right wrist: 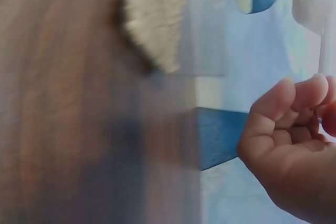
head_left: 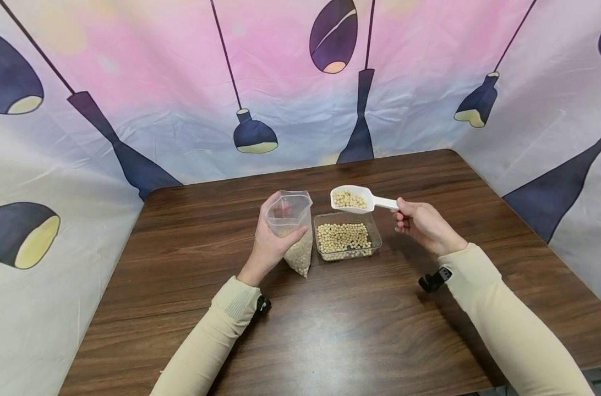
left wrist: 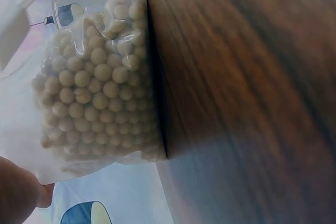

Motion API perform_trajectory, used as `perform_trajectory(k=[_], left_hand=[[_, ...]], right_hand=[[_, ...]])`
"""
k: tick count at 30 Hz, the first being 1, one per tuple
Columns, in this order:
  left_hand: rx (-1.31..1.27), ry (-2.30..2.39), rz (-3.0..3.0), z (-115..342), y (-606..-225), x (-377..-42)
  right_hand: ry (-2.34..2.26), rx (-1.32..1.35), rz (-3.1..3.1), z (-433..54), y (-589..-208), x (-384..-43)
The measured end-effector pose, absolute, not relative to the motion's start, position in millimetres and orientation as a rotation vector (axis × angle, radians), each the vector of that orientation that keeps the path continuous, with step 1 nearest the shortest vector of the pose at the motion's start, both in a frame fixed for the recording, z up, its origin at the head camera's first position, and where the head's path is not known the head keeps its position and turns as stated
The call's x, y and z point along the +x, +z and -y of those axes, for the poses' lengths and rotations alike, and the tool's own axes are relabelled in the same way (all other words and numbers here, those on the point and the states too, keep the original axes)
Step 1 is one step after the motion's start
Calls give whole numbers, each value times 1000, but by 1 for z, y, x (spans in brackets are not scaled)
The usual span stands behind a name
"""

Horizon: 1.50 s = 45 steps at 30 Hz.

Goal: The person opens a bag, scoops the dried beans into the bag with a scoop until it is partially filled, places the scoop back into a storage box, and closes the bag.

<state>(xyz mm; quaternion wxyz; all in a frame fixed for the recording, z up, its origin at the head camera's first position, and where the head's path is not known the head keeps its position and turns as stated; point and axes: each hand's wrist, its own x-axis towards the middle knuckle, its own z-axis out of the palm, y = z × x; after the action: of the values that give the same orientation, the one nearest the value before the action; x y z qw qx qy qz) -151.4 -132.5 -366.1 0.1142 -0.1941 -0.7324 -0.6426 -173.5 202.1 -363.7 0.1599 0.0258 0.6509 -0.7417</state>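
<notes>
Soybeans (head_left: 342,236) remain in the clear plastic tray (head_left: 375,234) — work looks partway: left hand's (head_left: 269,240) fingers grip a part-filled bag (head_left: 300,250) left of it, right hand's (head_left: 425,224) a loaded scoop (head_left: 370,201) above it, not yet emptied.

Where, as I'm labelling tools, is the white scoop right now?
In the head view, the white scoop is in the right hand, held up near the far rim of the clear tray, right of the plastic bag.
</notes>
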Motion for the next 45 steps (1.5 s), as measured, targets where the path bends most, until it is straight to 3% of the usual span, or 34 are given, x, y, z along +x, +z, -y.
perform_trajectory(k=[11, 21, 33, 45], left_hand=[[-568, -1865, 2174, 132, -364, -151], [-595, -1847, 2174, 132, -365, -150], [-555, -1903, 2168, 137, -393, -169], [-522, -1884, 2198, 137, -394, -171]], right_hand=[[-2346, -67, -1898, -174, -320, -172], [-2283, -153, -2265, -142, -292, -167], [-2147, -230, -2543, -126, -280, -167], [-1969, -287, -2887, -120, -275, -169]])
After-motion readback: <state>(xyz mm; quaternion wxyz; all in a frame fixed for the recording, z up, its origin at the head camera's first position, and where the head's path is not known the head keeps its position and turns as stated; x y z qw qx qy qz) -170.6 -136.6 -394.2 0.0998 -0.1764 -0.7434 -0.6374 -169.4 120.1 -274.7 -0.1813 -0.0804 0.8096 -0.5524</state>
